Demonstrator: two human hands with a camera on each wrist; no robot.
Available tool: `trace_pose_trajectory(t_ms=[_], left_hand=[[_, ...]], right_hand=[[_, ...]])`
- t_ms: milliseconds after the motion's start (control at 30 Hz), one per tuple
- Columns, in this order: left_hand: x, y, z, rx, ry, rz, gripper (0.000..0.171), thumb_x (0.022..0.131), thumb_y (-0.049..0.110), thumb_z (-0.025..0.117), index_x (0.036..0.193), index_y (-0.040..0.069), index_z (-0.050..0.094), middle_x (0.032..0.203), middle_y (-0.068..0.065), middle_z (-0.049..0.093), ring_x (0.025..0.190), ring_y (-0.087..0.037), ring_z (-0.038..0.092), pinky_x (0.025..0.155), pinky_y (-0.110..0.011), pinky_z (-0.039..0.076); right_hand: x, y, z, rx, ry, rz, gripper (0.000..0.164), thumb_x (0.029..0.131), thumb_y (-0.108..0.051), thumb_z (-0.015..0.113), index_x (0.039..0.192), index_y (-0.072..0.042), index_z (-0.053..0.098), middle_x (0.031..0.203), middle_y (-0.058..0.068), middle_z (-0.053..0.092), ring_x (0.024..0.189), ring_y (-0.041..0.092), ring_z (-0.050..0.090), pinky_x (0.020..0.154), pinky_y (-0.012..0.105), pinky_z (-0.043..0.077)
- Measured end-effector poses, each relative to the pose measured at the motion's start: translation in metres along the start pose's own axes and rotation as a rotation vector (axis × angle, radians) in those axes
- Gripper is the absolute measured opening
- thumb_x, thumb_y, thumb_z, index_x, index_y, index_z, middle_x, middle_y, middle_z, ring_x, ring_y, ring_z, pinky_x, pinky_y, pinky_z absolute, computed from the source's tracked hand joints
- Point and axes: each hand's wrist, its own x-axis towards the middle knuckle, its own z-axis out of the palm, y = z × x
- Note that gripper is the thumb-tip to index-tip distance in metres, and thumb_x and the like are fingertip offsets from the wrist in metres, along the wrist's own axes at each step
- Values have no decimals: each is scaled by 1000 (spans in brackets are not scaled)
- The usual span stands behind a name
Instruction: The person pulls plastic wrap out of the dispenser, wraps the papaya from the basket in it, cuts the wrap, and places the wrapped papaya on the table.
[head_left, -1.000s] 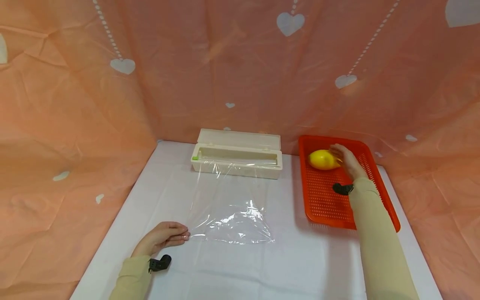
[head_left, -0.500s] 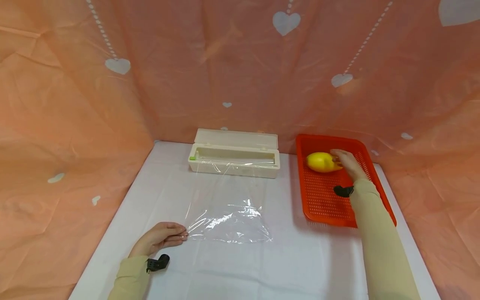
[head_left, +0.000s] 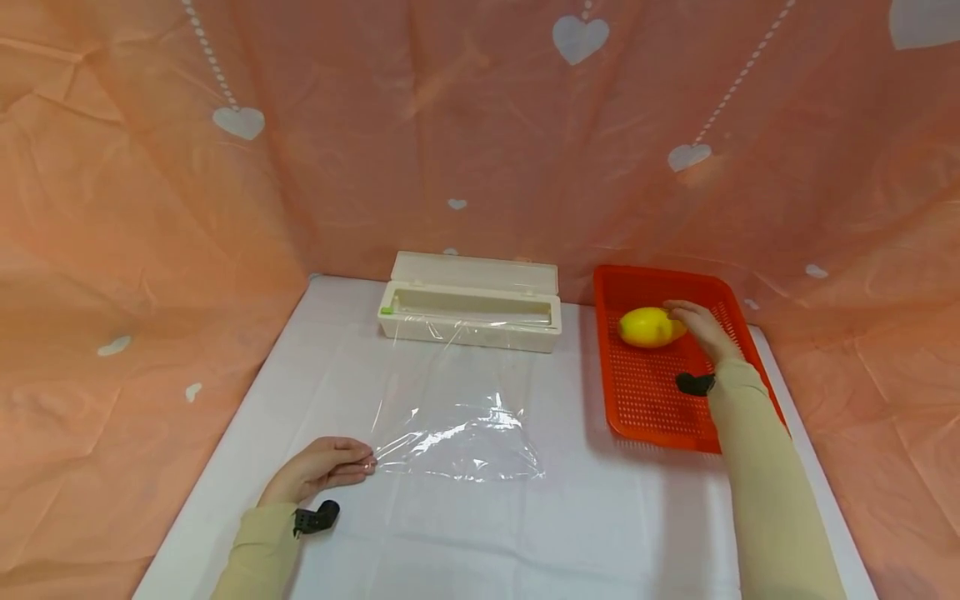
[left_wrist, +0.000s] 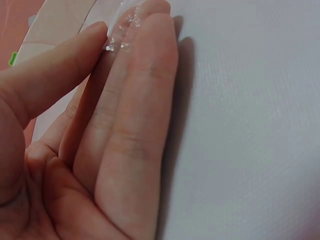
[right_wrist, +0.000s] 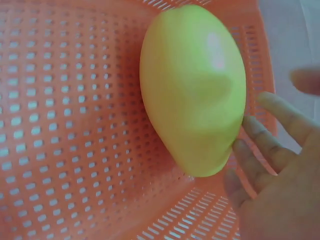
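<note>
My left hand pinches the near left corner of a sheet of clear cling film, with thumb and fingertips together on it in the left wrist view. The film runs back over the white table to a cream dispenser box, whose lid stands up. My right hand reaches into a red plastic basket. There, a smooth yellow mango-shaped fruit lies on its side. In the right wrist view the fingers are spread and relaxed, with fingertips right at the fruit's side.
A green slider sits at the dispenser's left end. Behind the table and along both sides hangs a peach-coloured cloth with white hearts. The basket stands at the table's back right.
The yellow fruit has shifted slightly toward me inside the basket, and my right hand has moved a little the same way. My left hand keeps its hold on the film corner.
</note>
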Motion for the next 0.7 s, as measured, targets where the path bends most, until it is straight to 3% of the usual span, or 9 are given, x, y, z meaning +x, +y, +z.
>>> trace_pose_trajectory(t_ms=[133,267,500,700], left_hand=[[0,-1,-2,2,-4,-2,26,96,6,58,113,-14,57,98,-15,69,91,-23,69,84,-35,55],[0,-1,-3,-12,0,-11,25,95,6,58,112,-13,58,97,-16,70,89,-23,69,83,-35,55],[1,-4,-4,-35,-7,-5,21,96,4,57,110,-12,59,96,-14,70,89,-22,69,82,-34,55],[2,-4,-4,-29,-15,3,23,95,5,58,111,-13,59,97,-15,70,89,-23,69,82,-34,55]], right_hand=[[1,1,1,-130,-59,39,63,101,-29,48,148,4,22,152,30,15,137,48,11,107,67,15],[3,0,3,-228,-94,27,69,95,-24,60,147,5,25,150,32,16,134,51,15,103,71,18],[6,0,6,-323,-91,-19,66,92,-9,61,144,11,26,146,36,20,131,52,19,104,68,22],[3,0,7,-324,-90,24,67,93,-19,63,142,12,29,144,36,24,128,51,24,104,67,23]])
